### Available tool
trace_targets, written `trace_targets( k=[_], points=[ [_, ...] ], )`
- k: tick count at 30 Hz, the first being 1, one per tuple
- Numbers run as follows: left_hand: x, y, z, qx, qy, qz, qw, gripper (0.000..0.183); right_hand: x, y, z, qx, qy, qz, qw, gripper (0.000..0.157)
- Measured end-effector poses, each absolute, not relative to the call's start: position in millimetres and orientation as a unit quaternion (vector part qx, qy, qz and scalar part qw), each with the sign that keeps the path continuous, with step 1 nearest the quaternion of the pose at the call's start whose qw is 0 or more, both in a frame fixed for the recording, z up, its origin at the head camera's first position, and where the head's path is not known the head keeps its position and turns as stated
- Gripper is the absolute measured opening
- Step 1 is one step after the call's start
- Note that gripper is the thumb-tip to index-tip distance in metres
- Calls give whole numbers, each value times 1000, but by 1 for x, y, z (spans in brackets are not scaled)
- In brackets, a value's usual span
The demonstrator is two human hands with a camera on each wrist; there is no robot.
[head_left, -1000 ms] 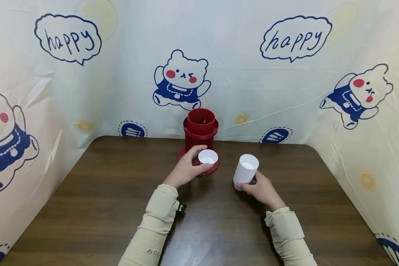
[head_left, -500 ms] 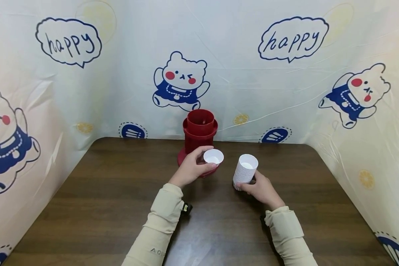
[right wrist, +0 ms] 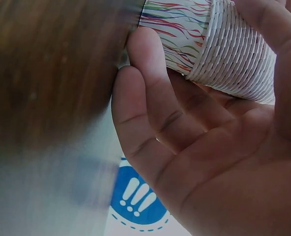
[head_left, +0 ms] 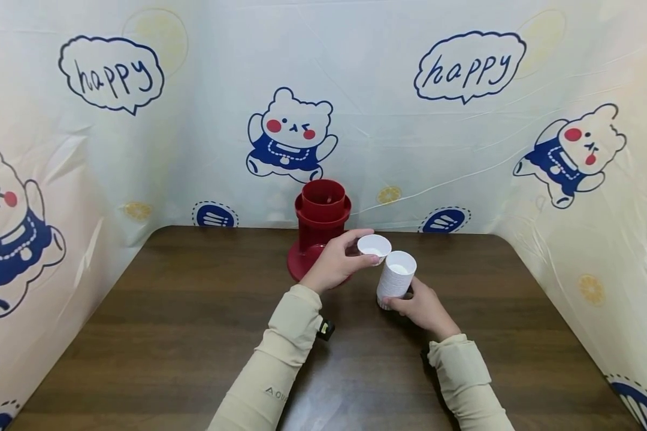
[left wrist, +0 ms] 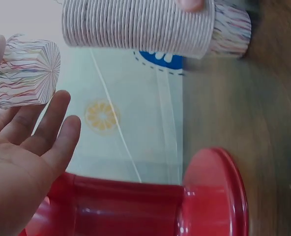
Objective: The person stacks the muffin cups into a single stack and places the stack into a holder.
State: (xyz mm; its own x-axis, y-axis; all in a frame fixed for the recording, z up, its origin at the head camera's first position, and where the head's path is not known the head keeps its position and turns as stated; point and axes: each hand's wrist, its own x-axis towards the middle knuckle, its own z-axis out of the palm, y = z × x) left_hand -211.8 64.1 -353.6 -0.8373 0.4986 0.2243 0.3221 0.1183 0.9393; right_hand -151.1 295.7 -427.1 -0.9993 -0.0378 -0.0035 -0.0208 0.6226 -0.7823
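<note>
My left hand pinches a small paper cup between thumb and fingers, mouth up, close beside the top of a tall stack of nested paper cups. In the left wrist view the single cup shows coloured wavy streaks on its side and lines fanning over its bottom. Around the lower part of the stack, my right hand curls its thumb and fingers. The right wrist view shows the streaked lowest cup and the ridged rims above it.
A red cylindrical holder with a wide round base stands at the back of the brown wooden table, behind my left hand. A printed curtain hangs along the table's back and sides.
My left hand has carried the single cup rightward from in front of the red holder to the top of the stack. My right hand and the stack have stayed in place.
</note>
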Motion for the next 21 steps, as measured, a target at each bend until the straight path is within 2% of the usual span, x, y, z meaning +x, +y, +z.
trace_targets(
  k=[21],
  points=[
    [-213, 99, -350, 293, 748, 583, 120, 57, -152, 299, -427, -26, 909, -415, 10, 66]
  ],
)
